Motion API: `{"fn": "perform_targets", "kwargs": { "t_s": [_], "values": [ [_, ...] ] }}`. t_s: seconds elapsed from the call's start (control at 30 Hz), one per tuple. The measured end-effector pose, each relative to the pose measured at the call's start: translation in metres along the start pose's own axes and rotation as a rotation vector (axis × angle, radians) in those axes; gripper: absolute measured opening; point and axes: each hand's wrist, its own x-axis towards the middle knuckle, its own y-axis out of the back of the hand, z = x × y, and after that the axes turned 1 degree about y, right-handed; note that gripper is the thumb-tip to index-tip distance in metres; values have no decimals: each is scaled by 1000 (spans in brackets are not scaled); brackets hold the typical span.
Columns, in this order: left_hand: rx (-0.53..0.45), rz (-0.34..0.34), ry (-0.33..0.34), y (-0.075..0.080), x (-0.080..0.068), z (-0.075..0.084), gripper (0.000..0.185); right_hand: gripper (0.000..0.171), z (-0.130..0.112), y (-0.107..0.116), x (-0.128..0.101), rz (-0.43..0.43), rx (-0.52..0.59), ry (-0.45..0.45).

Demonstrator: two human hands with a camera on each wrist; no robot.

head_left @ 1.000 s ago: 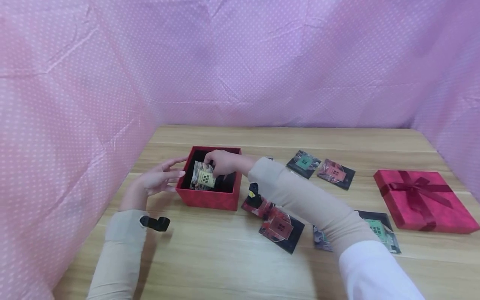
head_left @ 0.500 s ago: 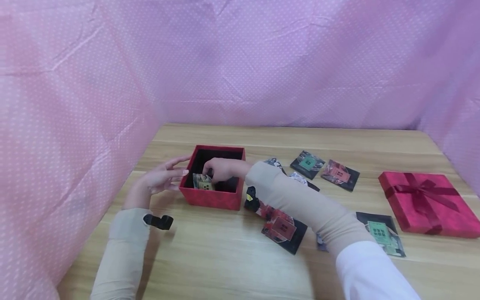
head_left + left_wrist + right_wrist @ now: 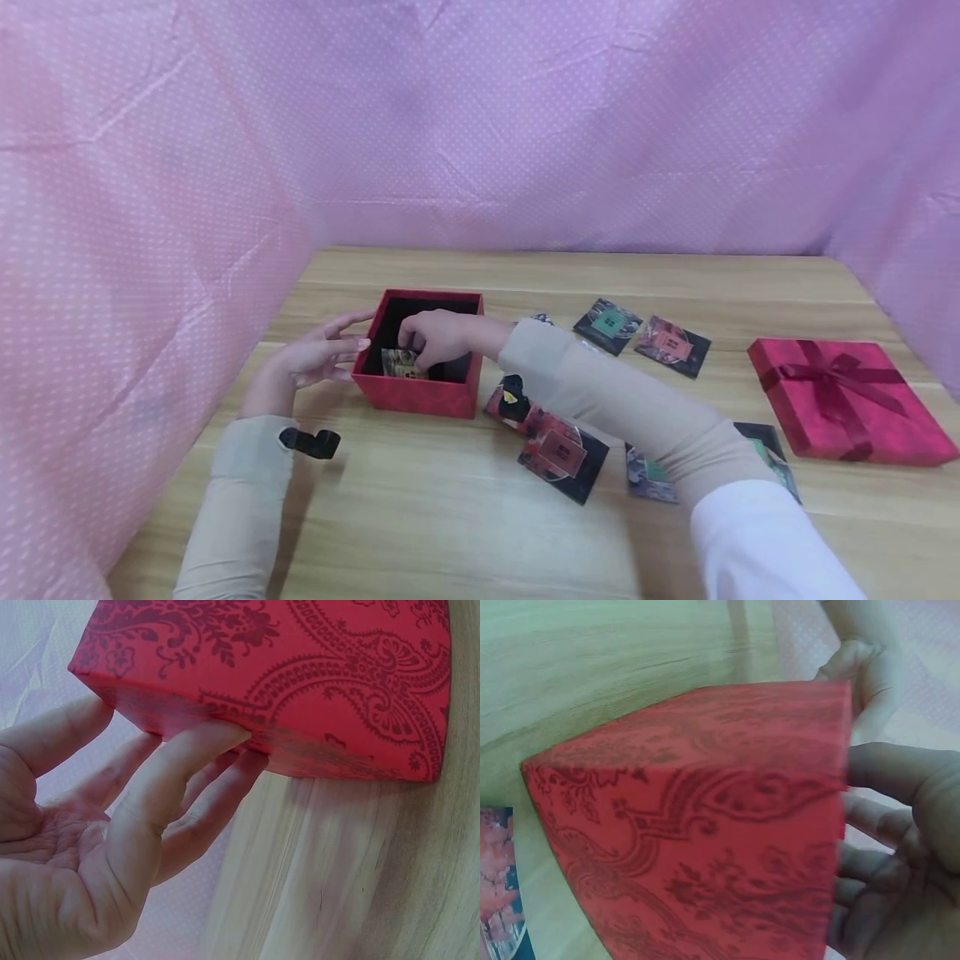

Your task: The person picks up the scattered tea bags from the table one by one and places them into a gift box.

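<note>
Packet: a small packet with a yellowish label (image 3: pixel 402 364) sits low inside the red box (image 3: pixel 420 396), toward its left side, under the right hand.
Right hand: the right hand (image 3: pixel 435 335) reaches over the rim into the box, fingers curled down and pinching the packet.
Left hand: the left hand (image 3: pixel 318 357) lies beside the box with fingers straight and relaxed, holding nothing; in the left wrist view its fingertips (image 3: pixel 225 739) touch the box's outer wall near a corner.
Box: open-topped, dark inside, patterned red outside, standing on the worktop (image 3: pixel 450 517) left of centre.
Doing it well: I judge the packet wants laying flat against the bottom, let go only once it rests, while the left hand steadies the wall so that the box does not slide.
Boxes counted: one.
Packet in box: one that I can see; the hand hides part of the inside.
Packets on worktop: at least five — a green-label one (image 3: pixel 607 321), a pink-label one (image 3: pixel 670 344), a red-label one (image 3: pixel 561 450), one half under the right sleeve (image 3: pixel 651 477), and an edge past the wrist (image 3: pixel 536 319); any further one behind the arm I cannot tell.
Lid: one red lid with a ribbon bow (image 3: pixel 843 400), well apart at the right.
Backdrop: pink dotted cloth (image 3: pixel 525 125) on three sides.
</note>
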Motion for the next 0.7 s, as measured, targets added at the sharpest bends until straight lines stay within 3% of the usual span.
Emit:
{"fn": "perform_targets", "kwargs": {
  "t_s": [0.13, 0.27, 0.5, 0.7],
  "values": [
    [17, -1, 2, 1, 0, 1, 66, 45, 0, 5, -10, 68, 44, 12],
    [30, 5, 11, 2, 0, -1, 67, 46, 5, 10, -22, 195, 102, -12],
    [55, 30, 25, 5, 0, -5, 67, 48, 18, 17, -44, 453, 289, -139],
    [46, 28, 27, 2, 4, -4, 67, 49, 43, 28, -63, 632, 435, -236]
  ]
}}
